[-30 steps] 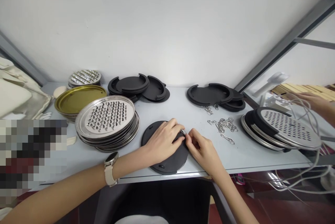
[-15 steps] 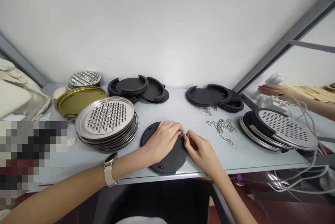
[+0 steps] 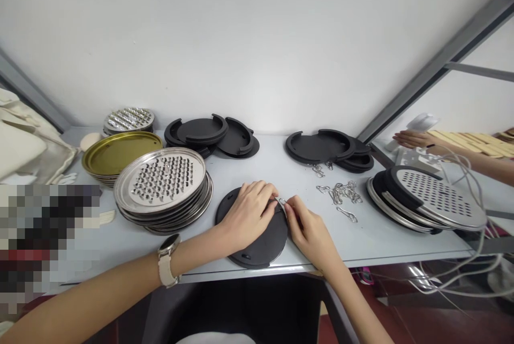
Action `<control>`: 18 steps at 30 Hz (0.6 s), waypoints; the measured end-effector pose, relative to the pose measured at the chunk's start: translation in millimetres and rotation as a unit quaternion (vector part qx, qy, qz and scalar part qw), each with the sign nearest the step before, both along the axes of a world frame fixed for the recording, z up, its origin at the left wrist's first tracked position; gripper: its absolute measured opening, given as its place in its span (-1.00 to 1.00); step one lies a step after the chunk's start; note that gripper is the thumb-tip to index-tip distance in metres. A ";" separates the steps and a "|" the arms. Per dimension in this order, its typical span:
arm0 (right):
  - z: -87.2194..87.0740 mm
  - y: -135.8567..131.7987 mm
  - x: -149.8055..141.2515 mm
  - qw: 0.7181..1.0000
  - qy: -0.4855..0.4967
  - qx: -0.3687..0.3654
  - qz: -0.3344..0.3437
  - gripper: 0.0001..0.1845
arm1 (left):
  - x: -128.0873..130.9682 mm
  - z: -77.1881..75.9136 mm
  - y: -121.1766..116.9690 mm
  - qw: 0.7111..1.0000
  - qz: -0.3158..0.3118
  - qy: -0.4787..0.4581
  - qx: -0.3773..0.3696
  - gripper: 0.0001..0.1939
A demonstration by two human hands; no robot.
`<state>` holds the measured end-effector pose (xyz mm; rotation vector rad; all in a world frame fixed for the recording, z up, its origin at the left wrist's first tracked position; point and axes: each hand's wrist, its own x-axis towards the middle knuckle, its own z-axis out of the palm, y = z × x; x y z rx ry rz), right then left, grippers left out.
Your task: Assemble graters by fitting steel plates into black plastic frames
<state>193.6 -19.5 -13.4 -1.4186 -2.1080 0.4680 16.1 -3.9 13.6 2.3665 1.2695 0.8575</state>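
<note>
A black round plate lies flat at the table's front edge, with a small slot near its lower rim. My left hand rests over its upper part, fingers bent and closed at the far right rim; the fingertips' exact grip is partly hidden. At that rim, my right hand pinches a small metal wire clip between thumb and forefinger. The clip's loop shows between the two hands, and its other end is hidden by my left fingers. More wire clips lie in a loose pile to the right.
On the left stand a stack of metal grater discs, gold lids and more graters. Black rimmed holders and others sit along the wall. Assembled graters and white cables lie right, near another person's hand.
My right fingers have shifted slightly at the plate's rim, and more of the clip's loop shows between the hands. My left hand has stayed on the plate.
</note>
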 end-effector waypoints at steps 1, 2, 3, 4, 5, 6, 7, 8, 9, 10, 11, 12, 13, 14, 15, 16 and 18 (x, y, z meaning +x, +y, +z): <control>-0.3 -0.1 0.0 1.000 -0.004 0.002 -0.004 -0.81 | 0.3 -0.7 -0.1 1.000 0.001 0.000 -0.003 -0.96; -0.5 -0.2 -0.1 1.000 -0.009 0.003 -0.006 -0.80 | 0.6 -1.4 -0.3 1.000 -0.002 0.001 -0.007 -0.97; -0.7 -0.2 -0.1 1.000 -0.015 0.005 -0.008 -0.79 | 0.8 -1.9 -0.5 1.000 -0.005 0.004 -0.010 -0.93; -0.7 -0.2 -0.2 1.000 -0.020 0.008 -0.010 -0.79 | 1.0 -2.3 -0.8 1.000 -0.008 0.008 -0.011 -0.89; -0.7 -0.1 -0.3 1.000 -0.023 0.010 -0.012 -0.78 | 1.1 -2.3 -1.0 1.000 -0.010 0.012 -0.012 -0.85; -0.6 0.2 -0.4 1.000 -0.026 0.011 -0.013 -0.78 | 1.2 -2.2 -1.2 1.000 -0.012 0.017 -0.012 -0.84; -0.3 0.7 -0.6 0.999 -0.029 0.012 -0.014 -0.77 | 1.2 -1.9 -1.3 1.000 -0.013 0.021 -0.013 -0.83; 0.0 1.5 -0.9 0.999 -0.030 0.012 -0.016 -0.76 | 1.1 -1.6 -1.4 1.000 -0.014 0.024 -0.015 -0.84; 0.4 2.5 -1.2 0.999 -0.031 0.010 -0.016 -0.75 | 1.1 -1.2 -1.4 0.999 -0.015 0.027 -0.018 -0.84; 1.0 3.9 -1.5 0.999 -0.031 0.005 -0.015 -0.74 | 1.0 -0.9 -1.4 0.999 -0.017 0.029 -0.021 -0.86; 1.7 5.4 -1.7 1.000 -0.028 -0.002 -0.012 -0.73 | 0.9 -0.8 -1.3 0.999 -0.018 0.032 -0.024 -0.87; 2.5 7.0 -1.8 1.000 -0.024 -0.011 -0.008 -0.72 | 0.7 -0.8 -1.2 0.999 -0.018 0.034 -0.025 -0.88; 3.4 8.5 -1.8 1.000 -0.018 -0.021 -0.004 -0.71 | 0.6 -0.9 -1.1 0.999 -0.016 0.037 -0.027 -0.89; 4.2 9.8 -1.6 1.000 -0.011 -0.029 0.001 -0.70 | 0.5 -1.3 -1.1 0.999 -0.016 0.041 -0.027 -0.89; 5.0 10.6 -1.3 0.999 -0.006 -0.034 0.006 -0.70 | 0.3 -1.7 -1.0 0.998 -0.016 0.045 -0.027 -0.88; 5.7 11.1 -0.9 0.999 -0.001 -0.036 0.009 -0.69 | 0.1 -2.2 -1.0 0.998 -0.019 0.049 -0.025 -0.85; 6.8 10.8 0.1 0.999 0.003 -0.034 0.012 -0.70 | -0.4 -3.2 -1.2 0.998 -0.027 0.058 -0.017 -0.75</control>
